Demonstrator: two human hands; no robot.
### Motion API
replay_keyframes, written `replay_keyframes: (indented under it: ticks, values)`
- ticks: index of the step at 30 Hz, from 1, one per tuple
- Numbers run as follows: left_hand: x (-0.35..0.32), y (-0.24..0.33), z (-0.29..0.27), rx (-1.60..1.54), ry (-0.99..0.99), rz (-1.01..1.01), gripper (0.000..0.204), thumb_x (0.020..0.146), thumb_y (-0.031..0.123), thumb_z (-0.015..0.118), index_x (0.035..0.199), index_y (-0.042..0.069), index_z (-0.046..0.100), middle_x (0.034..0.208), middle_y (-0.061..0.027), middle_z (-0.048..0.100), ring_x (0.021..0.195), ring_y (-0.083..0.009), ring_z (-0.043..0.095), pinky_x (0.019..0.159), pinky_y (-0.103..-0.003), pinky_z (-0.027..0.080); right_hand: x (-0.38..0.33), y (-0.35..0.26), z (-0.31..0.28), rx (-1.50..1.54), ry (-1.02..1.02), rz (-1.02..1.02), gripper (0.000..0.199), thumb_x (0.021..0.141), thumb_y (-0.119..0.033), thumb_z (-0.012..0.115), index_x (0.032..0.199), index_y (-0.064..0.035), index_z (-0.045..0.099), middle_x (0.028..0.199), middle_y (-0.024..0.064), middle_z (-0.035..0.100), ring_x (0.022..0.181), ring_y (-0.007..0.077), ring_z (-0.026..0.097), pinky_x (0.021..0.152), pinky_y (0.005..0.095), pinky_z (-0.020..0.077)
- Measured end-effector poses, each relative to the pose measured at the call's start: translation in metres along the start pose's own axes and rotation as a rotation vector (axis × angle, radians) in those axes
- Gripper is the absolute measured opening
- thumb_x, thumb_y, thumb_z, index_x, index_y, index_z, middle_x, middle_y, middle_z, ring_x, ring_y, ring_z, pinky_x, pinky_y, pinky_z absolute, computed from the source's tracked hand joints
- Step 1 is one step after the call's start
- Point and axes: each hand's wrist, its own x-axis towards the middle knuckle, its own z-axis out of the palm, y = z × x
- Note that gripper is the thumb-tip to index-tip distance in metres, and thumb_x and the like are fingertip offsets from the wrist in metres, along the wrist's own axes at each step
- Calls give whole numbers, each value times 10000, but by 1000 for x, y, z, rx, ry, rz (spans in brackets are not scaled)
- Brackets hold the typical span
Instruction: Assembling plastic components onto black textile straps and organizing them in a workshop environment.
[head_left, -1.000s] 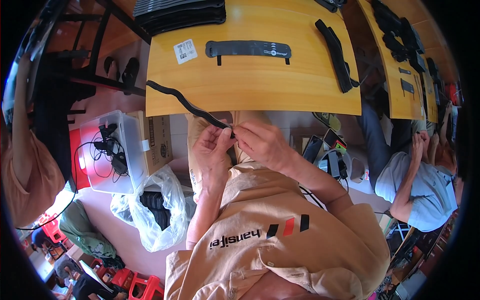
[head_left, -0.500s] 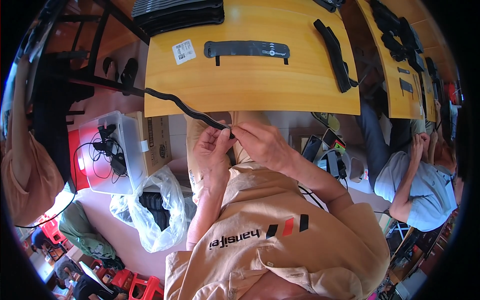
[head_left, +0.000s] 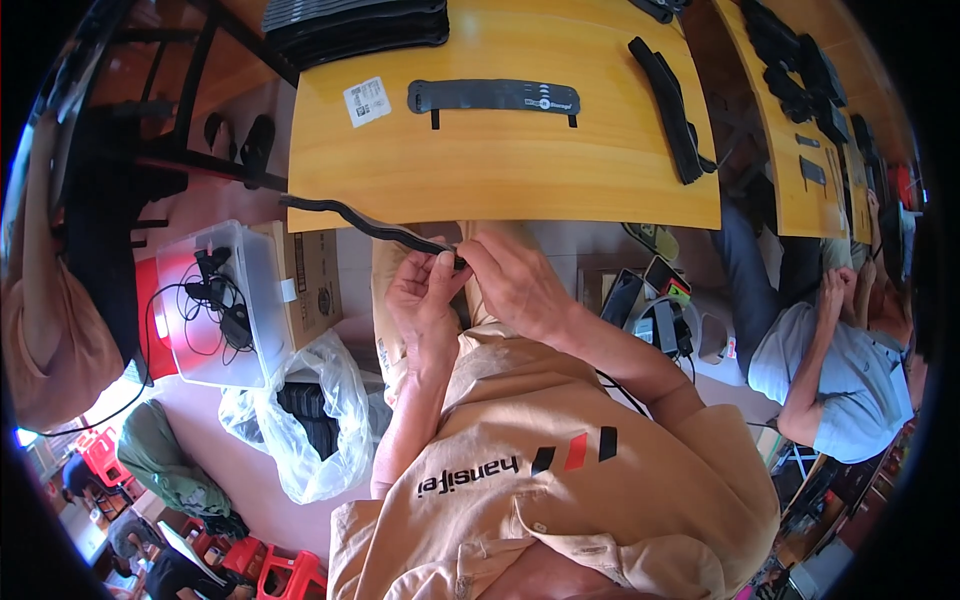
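Observation:
My left hand [head_left: 425, 290] pinches one end of a long black strap [head_left: 365, 222] between thumb and fingers, just off the table's near edge. Against that same end my right hand [head_left: 512, 285] is closed, its fingertips meeting the left thumb. The strap runs wavy to the left, its loose end by the table's near left corner. Beyond the hands, a flat dark grey band [head_left: 480, 96] with two short black tabs lies across the wooden table [head_left: 500, 175]. A white label sheet [head_left: 367, 102] lies left of the band.
A stack of black bands [head_left: 355, 35] sits at the far left, and folded black straps [head_left: 668, 110] lie along the right edge. Below left stand a clear bin [head_left: 215, 345] of cables, a cardboard box [head_left: 318, 285] and a plastic bag [head_left: 345, 430]. A co-worker [head_left: 830, 370] sits at right.
The strap's loose end has sunk a little and shifted slightly left. My right hand has moved slightly left at the held end, while my left hand stays nearly in place.

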Motion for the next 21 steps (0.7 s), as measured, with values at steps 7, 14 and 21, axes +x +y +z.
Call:
replay_keyframes:
  ticks: [7,14,21]
  values:
    - [7,0,-7,12,-60,-127,272,855,68,604,1094,-51,552,909,-72,607,798,-103,587,692,-236,523,3,5,1,76,20,5,182,697,21,579,821,-7,449,797,127,441,721,300,524,568,379,481]
    - [8,8,-12,163,-151,-116,321,858,112,611,1132,-43,547,909,-54,626,756,-94,608,674,-210,518,0,7,-1,142,-25,-4,197,718,16,591,875,6,472,805,131,457,726,304,529,588,387,476]
    - [10,10,-11,211,-204,-134,321,852,84,605,1132,-59,540,904,-79,630,772,-118,621,699,-250,544,1,10,0,227,-67,76,168,740,25,575,874,11,473,793,152,488,716,328,540,608,401,462]
